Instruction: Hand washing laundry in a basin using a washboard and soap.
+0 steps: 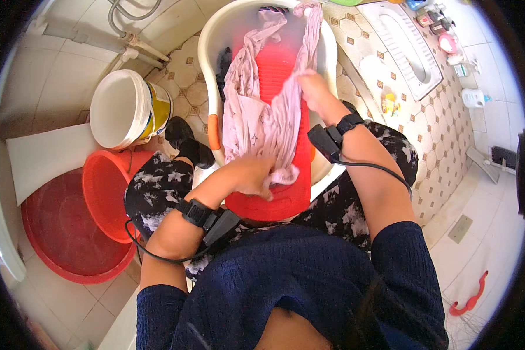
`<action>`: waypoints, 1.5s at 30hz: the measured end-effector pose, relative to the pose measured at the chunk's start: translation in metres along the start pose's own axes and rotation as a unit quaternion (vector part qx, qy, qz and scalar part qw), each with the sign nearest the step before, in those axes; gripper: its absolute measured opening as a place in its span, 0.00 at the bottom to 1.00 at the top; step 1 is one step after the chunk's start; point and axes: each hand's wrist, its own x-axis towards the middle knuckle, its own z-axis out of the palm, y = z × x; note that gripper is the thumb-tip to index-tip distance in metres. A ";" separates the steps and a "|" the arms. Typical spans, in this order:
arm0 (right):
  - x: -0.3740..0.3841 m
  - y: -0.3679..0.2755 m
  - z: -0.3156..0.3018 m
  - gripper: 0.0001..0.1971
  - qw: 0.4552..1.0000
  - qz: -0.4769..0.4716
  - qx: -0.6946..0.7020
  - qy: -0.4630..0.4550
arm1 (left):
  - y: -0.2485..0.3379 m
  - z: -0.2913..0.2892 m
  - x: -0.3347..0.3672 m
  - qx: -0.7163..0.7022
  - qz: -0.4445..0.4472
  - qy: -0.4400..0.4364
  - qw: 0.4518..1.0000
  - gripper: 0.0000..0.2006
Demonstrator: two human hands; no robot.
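Note:
A wet pale-pink garment (243, 119) with small dark prints lies over a red ridged washboard (274, 79) set in a white tub (209, 44). My right hand (315, 92) is closed around a twisted length of the garment at the board's right side. Nearer me, at the board's lower end, my left hand (252, 177) grips the bunched near edge of the cloth, its fingers partly hidden. The garment's far ends trail over the far part of the tub, and dark cloth (223, 63) sits along its left inner wall.
Left of the tub stand a white-and-yellow bucket (116, 108), a red basin (108, 195) and a wider dark-red basin (70, 233). A squat toilet (403, 49) is set at the far right, with several bottles (437, 23) by the wall. A brush (503, 157) is at the right.

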 end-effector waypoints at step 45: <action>-0.017 -0.021 -0.153 0.22 0.699 -0.179 -0.689 -0.073 | -0.043 -0.003 0.016 0.139 -0.189 0.332 0.913 0.45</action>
